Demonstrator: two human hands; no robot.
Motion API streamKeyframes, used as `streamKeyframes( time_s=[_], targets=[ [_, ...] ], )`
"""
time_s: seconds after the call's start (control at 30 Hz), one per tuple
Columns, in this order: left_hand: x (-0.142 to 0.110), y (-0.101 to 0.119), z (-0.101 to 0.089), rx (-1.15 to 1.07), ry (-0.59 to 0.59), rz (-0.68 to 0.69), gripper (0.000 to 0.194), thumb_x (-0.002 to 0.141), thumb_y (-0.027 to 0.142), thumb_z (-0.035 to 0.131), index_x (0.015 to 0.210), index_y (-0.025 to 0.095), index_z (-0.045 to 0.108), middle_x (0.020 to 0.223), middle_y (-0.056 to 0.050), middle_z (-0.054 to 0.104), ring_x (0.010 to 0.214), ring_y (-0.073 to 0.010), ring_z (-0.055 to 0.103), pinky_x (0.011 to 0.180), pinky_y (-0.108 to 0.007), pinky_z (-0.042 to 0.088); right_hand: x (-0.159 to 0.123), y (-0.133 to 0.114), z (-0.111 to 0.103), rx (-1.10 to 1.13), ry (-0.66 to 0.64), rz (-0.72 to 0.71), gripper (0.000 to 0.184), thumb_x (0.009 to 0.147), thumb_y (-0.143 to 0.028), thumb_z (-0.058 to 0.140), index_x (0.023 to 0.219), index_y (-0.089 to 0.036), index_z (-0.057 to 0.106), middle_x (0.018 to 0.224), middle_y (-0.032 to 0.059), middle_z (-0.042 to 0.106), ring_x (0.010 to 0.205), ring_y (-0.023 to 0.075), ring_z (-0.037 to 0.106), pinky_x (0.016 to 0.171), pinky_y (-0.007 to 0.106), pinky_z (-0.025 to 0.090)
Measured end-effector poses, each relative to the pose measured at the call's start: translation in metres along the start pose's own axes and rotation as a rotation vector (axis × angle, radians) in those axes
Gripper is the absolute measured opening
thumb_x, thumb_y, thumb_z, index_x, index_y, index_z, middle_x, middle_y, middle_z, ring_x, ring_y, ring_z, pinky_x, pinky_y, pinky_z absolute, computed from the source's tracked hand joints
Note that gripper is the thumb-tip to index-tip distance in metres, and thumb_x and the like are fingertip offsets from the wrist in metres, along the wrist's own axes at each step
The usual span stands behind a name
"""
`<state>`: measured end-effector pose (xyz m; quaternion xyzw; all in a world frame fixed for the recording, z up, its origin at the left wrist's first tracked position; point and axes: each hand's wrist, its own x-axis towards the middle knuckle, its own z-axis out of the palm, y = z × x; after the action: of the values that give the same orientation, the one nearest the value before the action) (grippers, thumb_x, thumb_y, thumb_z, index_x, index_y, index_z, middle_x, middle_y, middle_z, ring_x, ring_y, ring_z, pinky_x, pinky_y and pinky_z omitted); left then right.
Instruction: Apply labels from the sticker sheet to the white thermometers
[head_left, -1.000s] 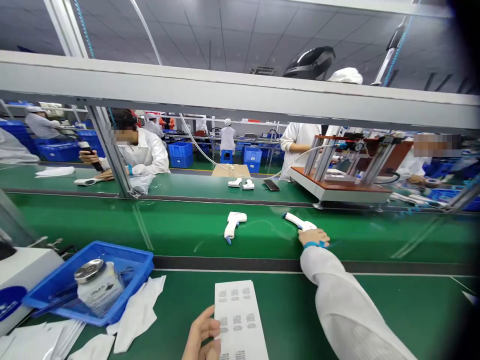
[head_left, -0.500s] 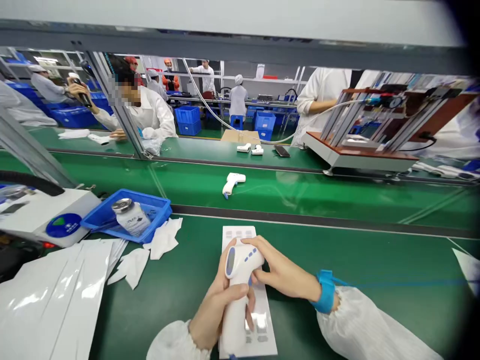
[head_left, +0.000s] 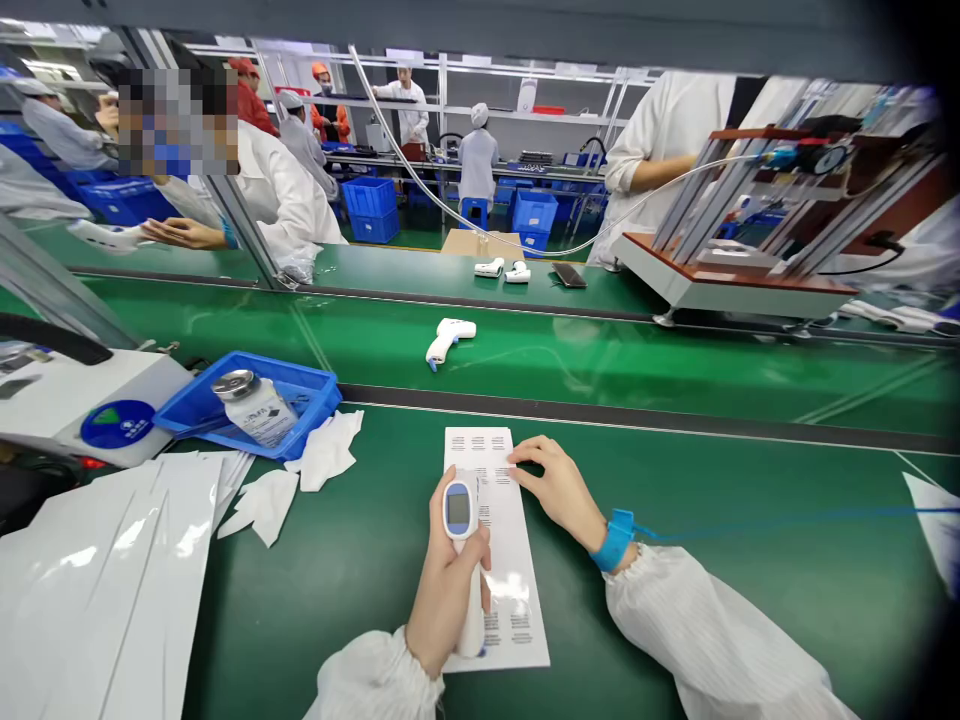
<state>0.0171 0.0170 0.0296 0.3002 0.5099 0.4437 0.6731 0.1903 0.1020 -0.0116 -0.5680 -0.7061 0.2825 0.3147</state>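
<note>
- Head view is showing the left hand (head_left: 442, 590) wrapping round the grip of a white handheld device (head_left: 457, 505), thumb and fingers closing on it, its small screen facing the wearer;
- the right hand (head_left: 556, 490) is resting by the right edge of a printed label sheet (head_left: 514, 560), thumb and forefinger bending close together near an upper label; whether they are pinching a label, or only touching the sheet, I cannot tell;
- the step in hand is seemingly being that of loosening a label while the device is waiting close by; the next move is probably calling for a light fingertip grip at a label's edge, with the left hand holding the device steady;
- the device is lying within the left hand, tilting only slightly, overlapping the sheet's left side and sitting to the left of the right hand, apart from it; the sheet is lying on the green tabletop (head_left: 300, 610);
- a second device (head_left: 450, 342) is lying farther off, beyond both hands
</note>
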Motion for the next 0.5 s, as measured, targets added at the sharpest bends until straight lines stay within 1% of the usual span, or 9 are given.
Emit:
streamKeyframes(
  time_s=[0.1, 0.23, 0.3, 0.4, 0.43, 0.5],
  targets=[
    [0.005, -0.002, 0.003, 0.044, 0.012, 0.019, 0.073, 0.088, 0.042, 0.058, 0.148, 0.037, 0.017, 0.068, 0.008, 0.046, 0.038, -0.0056, 0.036, 0.039, -0.019, 0.039, 0.006, 0.001, 0.004, -0.001, -0.007, -0.012, 0.009, 0.085, -0.023, 0.063, 0.086, -0.023, 0.072, 0.102, 0.0054, 0.069, 0.099, 0.0236, 0.060, 0.092, 0.045, 0.046],
    [0.009, -0.001, 0.008, 0.101, 0.035, 0.047, 0.069, 0.090, 0.042, 0.056, 0.148, 0.035, 0.020, 0.072, 0.006, 0.052, 0.036, -0.0045, 0.036, 0.040, -0.020, 0.037, 0.014, 0.002, 0.007, 0.003, -0.023, -0.014, 0.010, 0.085, -0.024, 0.063, 0.080, -0.022, 0.072, 0.098, 0.0049, 0.070, 0.096, 0.0227, 0.060, 0.090, 0.044, 0.046],
    [0.010, 0.000, 0.009, 0.106, 0.046, 0.030, 0.070, 0.090, 0.043, 0.057, 0.148, 0.035, 0.020, 0.077, 0.003, 0.057, 0.036, -0.0041, 0.035, 0.041, -0.020, 0.036, 0.019, 0.002, 0.007, 0.000, -0.036, -0.021, 0.010, 0.084, -0.025, 0.064, 0.077, -0.021, 0.070, 0.096, 0.0049, 0.070, 0.095, 0.0225, 0.060, 0.089, 0.044, 0.046],
    [0.010, -0.001, 0.010, 0.093, 0.058, 0.000, 0.072, 0.090, 0.043, 0.057, 0.150, 0.036, 0.018, 0.089, -0.001, 0.062, 0.039, -0.0046, 0.037, 0.041, -0.021, 0.036, 0.020, 0.000, 0.006, -0.022, -0.052, -0.046, 0.010, 0.082, -0.025, 0.065, 0.073, -0.022, 0.067, 0.095, 0.0051, 0.068, 0.096, 0.0240, 0.057, 0.089, 0.046, 0.044],
    [0.010, -0.001, 0.009, 0.087, 0.061, -0.008, 0.072, 0.090, 0.042, 0.057, 0.150, 0.036, 0.018, 0.093, -0.002, 0.063, 0.039, -0.0048, 0.037, 0.041, -0.021, 0.036, 0.018, -0.002, 0.005, -0.038, -0.055, -0.067, 0.009, 0.081, -0.024, 0.065, 0.072, -0.022, 0.066, 0.095, 0.0053, 0.067, 0.098, 0.0249, 0.056, 0.090, 0.047, 0.043],
    [0.010, -0.003, 0.008, 0.050, 0.062, 0.005, 0.071, 0.089, 0.040, 0.058, 0.150, 0.036, 0.022, 0.101, -0.004, 0.064, 0.041, -0.0055, 0.039, 0.041, -0.022, 0.037, 0.007, -0.008, 0.001, -0.098, -0.079, -0.173, 0.010, 0.081, -0.021, 0.064, 0.072, -0.022, 0.064, 0.095, 0.0056, 0.068, 0.100, 0.0264, 0.055, 0.089, 0.047, 0.041]
  ],
)
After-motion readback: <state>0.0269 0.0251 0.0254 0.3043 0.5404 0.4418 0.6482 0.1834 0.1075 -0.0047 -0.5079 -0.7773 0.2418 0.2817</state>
